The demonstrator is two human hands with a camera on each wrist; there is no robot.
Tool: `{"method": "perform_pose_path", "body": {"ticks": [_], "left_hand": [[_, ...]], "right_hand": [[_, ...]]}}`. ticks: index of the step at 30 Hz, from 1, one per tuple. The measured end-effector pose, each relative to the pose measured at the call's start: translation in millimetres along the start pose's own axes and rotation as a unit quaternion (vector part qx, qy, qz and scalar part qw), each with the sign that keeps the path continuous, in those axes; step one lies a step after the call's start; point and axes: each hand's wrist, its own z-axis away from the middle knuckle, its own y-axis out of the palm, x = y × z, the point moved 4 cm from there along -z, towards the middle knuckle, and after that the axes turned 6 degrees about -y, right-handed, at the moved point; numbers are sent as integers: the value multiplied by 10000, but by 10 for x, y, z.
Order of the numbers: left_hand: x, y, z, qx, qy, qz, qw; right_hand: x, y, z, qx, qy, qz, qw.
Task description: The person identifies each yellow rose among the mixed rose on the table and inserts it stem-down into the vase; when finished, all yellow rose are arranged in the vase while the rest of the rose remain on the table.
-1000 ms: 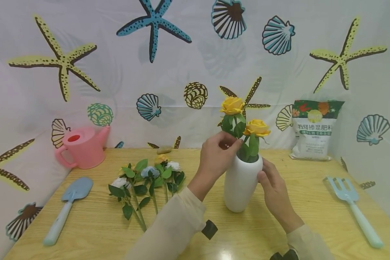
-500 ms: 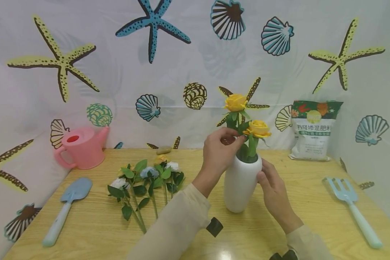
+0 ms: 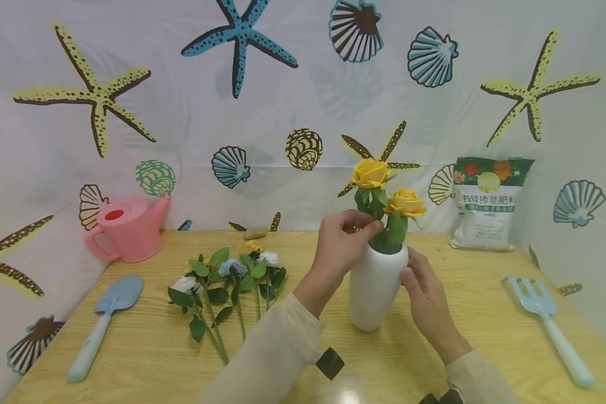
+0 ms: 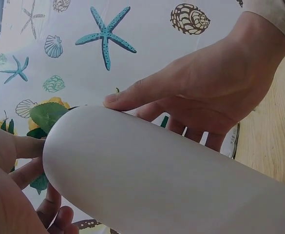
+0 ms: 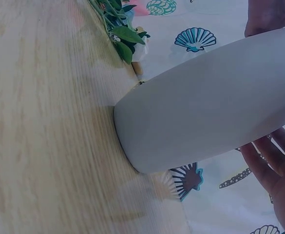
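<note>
A white vase [image 3: 376, 289] stands on the wooden table and holds two yellow roses. My left hand [image 3: 335, 241] is at its mouth, thumb and fingers pinching the stem of the left, taller yellow rose [image 3: 371, 174]. The other yellow rose [image 3: 406, 202] leans to the right, its leaves hanging over the rim. My right hand [image 3: 429, 297] grips the vase's right side near the top. In the left wrist view the right thumb and fingers lie around the vase [image 4: 147, 165]. The stem ends are hidden inside it.
Several cut roses, including a blue rose [image 3: 232, 267], lie left of the vase. A pink watering can [image 3: 131, 233] and a blue trowel [image 3: 108, 311] are further left. At right are a fertilizer bag [image 3: 489, 207] and a hand fork [image 3: 542, 308].
The taller rose rose slightly, then sank lower and shifted right, with my left hand going down too. The other rose tipped a little right. My right hand and the vase stayed put.
</note>
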Motion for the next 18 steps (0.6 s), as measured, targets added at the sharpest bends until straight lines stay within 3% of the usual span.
{"method": "perform_pose_path", "body": {"ticks": [10, 18], "left_hand": [[106, 1, -6, 152, -192, 116, 9996], [112, -29, -18, 157, -62, 259, 9995]], "right_hand": [[5, 13, 6, 44, 81, -47, 9999], [4, 11, 6, 40, 71, -32, 10000]]}}
